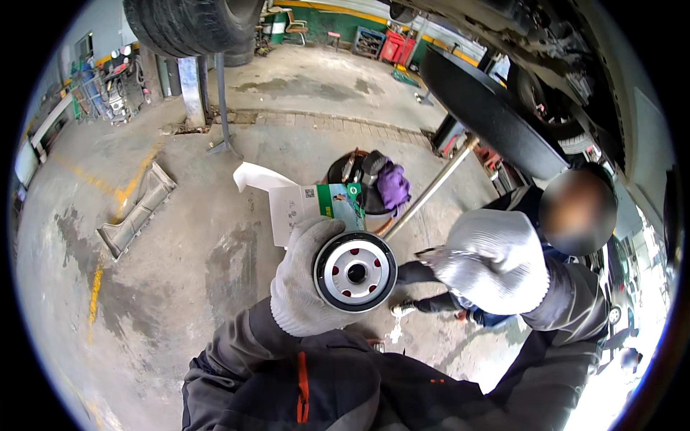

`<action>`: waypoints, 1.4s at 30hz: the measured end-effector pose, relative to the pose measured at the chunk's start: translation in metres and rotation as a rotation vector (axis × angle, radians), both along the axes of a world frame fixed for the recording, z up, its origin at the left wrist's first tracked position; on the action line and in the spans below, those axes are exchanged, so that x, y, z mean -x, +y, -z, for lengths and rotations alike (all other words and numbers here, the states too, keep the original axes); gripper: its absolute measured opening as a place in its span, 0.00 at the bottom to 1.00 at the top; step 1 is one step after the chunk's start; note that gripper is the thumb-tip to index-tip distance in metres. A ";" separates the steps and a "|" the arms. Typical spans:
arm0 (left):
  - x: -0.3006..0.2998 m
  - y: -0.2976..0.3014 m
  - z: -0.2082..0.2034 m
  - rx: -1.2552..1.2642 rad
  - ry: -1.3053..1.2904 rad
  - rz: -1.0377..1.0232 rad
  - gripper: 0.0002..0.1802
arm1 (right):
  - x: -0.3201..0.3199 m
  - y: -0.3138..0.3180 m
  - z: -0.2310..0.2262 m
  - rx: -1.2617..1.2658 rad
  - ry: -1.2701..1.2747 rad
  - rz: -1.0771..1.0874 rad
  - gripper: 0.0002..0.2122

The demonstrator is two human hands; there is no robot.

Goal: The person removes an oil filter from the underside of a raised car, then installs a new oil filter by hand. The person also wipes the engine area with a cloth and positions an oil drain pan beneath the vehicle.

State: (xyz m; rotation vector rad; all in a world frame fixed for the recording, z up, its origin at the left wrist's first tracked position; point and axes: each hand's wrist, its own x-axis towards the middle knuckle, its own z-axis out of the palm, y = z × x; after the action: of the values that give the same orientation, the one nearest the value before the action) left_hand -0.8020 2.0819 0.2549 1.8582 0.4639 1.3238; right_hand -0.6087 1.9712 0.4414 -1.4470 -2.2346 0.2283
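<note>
In a pale knit glove, my left hand (305,276) is closed round the side of an oil filter (370,262). The filter's metal end faces up, with a ring of small holes about a larger central one and a black seal at its rim. Just beyond the fingers is a green and white cardboard box (291,205) with its flap open; whether the hand also grips it, I cannot tell. Off to the right, my right hand (496,262), gloved too, is raised with its fingers curled. A small dark bit shows at its fingertips, too unclear to name.
Above right hangs a raised vehicle, with a black round pan (489,108) on a pale pole (435,183). A person (578,208) stands close at the right. A dark tub (341,169) holds a purple cloth (393,185). A grey trough-like part (136,208) lies left on the floor.
</note>
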 end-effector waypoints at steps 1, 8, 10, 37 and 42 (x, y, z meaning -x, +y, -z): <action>0.004 -0.002 0.000 -0.023 0.012 0.012 0.48 | 0.005 -0.002 0.002 0.089 0.032 0.037 0.05; 0.025 -0.013 -0.004 -0.079 0.036 0.014 0.48 | 0.029 -0.006 0.003 0.538 0.220 0.229 0.07; 0.028 -0.016 -0.004 -0.066 0.011 0.018 0.47 | 0.034 -0.005 0.003 0.580 0.262 0.251 0.08; 0.027 -0.015 -0.016 -0.226 -0.023 -0.089 0.45 | 0.029 0.014 -0.008 0.599 0.161 0.270 0.09; 0.027 -0.020 -0.015 -0.192 0.002 -0.105 0.46 | 0.025 0.012 -0.005 0.553 0.085 0.170 0.11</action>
State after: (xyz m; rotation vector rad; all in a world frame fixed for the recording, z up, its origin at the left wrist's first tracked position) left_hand -0.8292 2.0620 0.2695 2.0150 0.4545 1.4810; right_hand -0.6336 1.9829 0.4464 -1.8480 -2.0522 0.8869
